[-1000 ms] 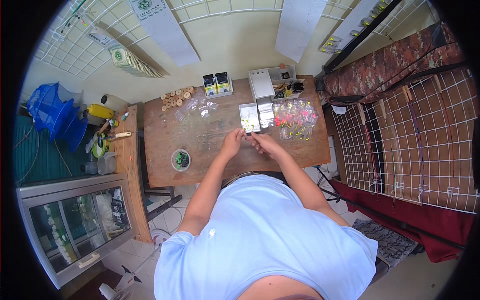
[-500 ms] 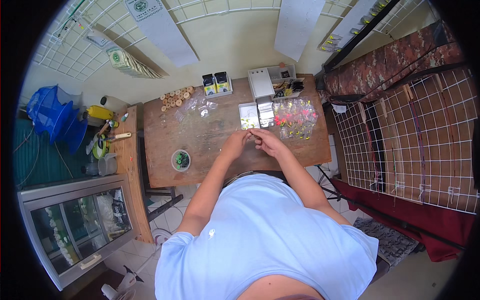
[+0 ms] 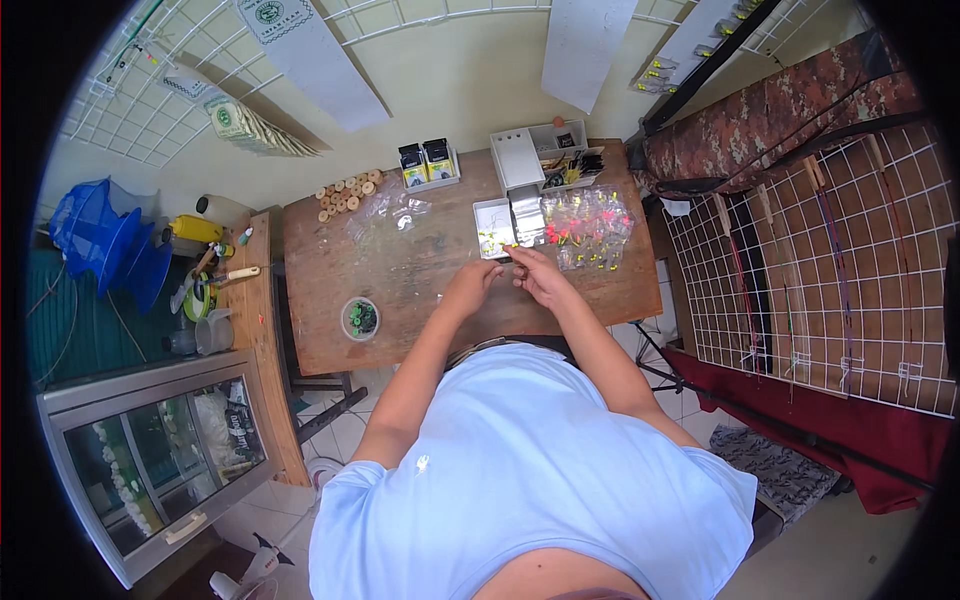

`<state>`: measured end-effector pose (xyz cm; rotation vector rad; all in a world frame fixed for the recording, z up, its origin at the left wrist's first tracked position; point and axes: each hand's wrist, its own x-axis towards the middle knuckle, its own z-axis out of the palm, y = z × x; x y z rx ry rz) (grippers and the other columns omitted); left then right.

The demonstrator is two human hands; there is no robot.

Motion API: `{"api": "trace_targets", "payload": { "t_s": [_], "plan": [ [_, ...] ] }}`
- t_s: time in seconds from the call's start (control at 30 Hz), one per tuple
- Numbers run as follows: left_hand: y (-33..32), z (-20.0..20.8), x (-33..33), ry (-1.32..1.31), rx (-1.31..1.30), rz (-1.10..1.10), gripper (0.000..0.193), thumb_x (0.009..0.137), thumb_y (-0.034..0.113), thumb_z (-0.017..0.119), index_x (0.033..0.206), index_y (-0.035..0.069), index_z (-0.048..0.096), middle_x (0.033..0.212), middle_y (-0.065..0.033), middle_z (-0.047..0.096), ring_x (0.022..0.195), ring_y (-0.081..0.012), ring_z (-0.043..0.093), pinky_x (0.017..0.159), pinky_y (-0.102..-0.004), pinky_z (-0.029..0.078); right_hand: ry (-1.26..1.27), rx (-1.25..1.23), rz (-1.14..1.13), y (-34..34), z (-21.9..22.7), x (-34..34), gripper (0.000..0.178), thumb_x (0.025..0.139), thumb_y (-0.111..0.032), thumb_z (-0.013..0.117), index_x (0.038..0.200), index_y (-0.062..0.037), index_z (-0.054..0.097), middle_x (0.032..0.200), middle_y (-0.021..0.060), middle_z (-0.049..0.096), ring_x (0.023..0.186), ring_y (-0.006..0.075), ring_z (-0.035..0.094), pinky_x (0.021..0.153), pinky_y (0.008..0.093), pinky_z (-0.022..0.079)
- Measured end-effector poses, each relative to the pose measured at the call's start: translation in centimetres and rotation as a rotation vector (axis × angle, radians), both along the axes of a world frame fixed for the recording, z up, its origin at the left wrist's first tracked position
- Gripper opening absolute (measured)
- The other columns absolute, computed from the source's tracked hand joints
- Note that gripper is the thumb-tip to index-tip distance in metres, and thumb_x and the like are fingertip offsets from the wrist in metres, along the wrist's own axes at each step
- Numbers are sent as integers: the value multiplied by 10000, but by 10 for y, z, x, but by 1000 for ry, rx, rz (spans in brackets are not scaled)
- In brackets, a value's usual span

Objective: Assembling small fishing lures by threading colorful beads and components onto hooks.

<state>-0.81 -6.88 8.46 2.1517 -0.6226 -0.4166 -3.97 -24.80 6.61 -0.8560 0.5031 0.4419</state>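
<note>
My left hand (image 3: 471, 288) is over the near middle of the wooden table (image 3: 400, 290), its thumb and fingers drawn together; anything in them is too small to make out. Just to its right, my right hand (image 3: 538, 278) pinches what looks like a small yellow piece (image 3: 509, 247) at the near edge of a white tray (image 3: 483, 212). A few tiny yellow-tipped pieces lie in that tray. Beyond my right hand are clear little bags (image 3: 590, 222) with pink and yellow pieces inside, beside a shiny silver sheet (image 3: 527, 207).
A round tub of green pieces (image 3: 361, 318) stands near left. Along the back are wooden discs (image 3: 346, 197), loose clear bags (image 3: 385, 215), a box of black-and-yellow packets (image 3: 430, 168) and a white organizer (image 3: 517, 163). A wire grid (image 3: 810, 270) stands at right, a glass-front cabinet (image 3: 165, 460) at left.
My hands, which met at the fingertips, have come slightly apart. The right fingertips have moved up toward the white tray, and a yellow piece shows at them. The view has shifted a little.
</note>
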Motion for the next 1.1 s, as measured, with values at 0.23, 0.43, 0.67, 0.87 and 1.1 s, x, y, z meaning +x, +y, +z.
{"api": "trace_targets", "payload": {
  "t_s": [0.23,0.43,0.67,0.87,1.1],
  "plan": [
    [1,-3,-2,69,-29,-8,217,901,200,552,953,29,675,909,-190,648,847,-366,610,770,-411,469,-30,-30,-105,-1,11,0,210,902,-264,626,1066,-135,647,787,-99,504,649,25,453,576,212,395],
    [2,3,-8,94,51,134,255,893,241,581,977,21,681,877,-153,654,764,-290,626,709,-375,485,-77,-373,-62,-2,10,2,204,870,-283,664,971,-108,684,792,-69,548,674,54,504,588,221,415],
    [3,-8,4,277,-306,333,314,862,285,667,1053,37,686,832,-37,669,745,-97,574,685,-251,454,-598,-1096,55,4,2,5,230,762,-234,729,805,-11,694,862,101,673,826,220,621,775,305,485],
    [0,-7,3,344,-302,256,306,851,264,687,1059,41,690,871,-33,683,773,-96,585,706,-246,453,-707,-1304,146,7,14,3,162,716,-188,727,802,-51,712,913,62,663,958,269,559,847,366,456],
    [3,-13,4,456,-367,259,252,824,204,715,1013,38,705,863,-46,694,744,-96,596,692,-235,462,-735,-1339,225,8,27,0,124,701,-172,749,763,-70,717,877,47,662,913,260,569,812,358,462]
  ]
}}
